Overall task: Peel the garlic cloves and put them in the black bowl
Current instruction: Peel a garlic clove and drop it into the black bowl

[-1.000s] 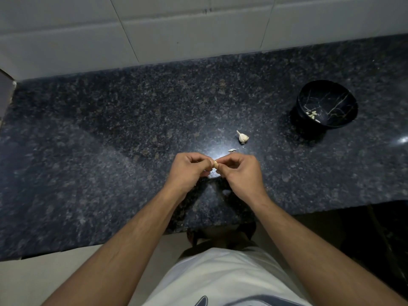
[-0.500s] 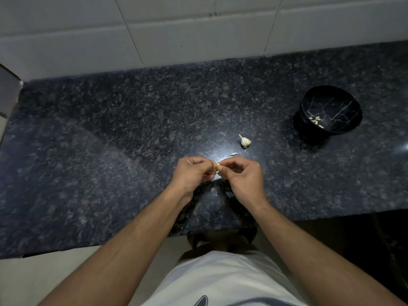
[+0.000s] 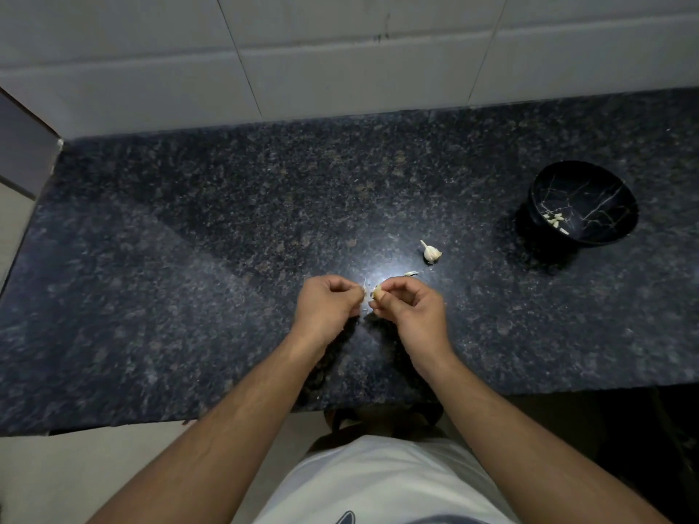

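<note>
Garlic clove (image 3: 377, 291) sits pinched in the fingertips of your right hand (image 3: 410, 311), just above the dark counter (image 3: 189, 296) near its front edge. Your left hand (image 3: 328, 305) pinches a thin strip of skin (image 3: 365, 293) right beside the clove. Both hands are curled tight, each on its own bit.

To peel well, hold the clove firm but do not squash it. Pull the skin away to the side in one slow tug, so it comes off in a long piece. Then turn the clove a little and pick at the next bit.

I cannot tell for sure which way the clove points; it is too small and mostly hidden. It seems to lie pointing toward your left hand.

Black bowl (image 3: 601, 236) waits far off to your right, with peeled cloves (image 3: 554, 220) inside. The leftover garlic head (image 3: 431, 253) lies between, tip pointing up and left.
</note>
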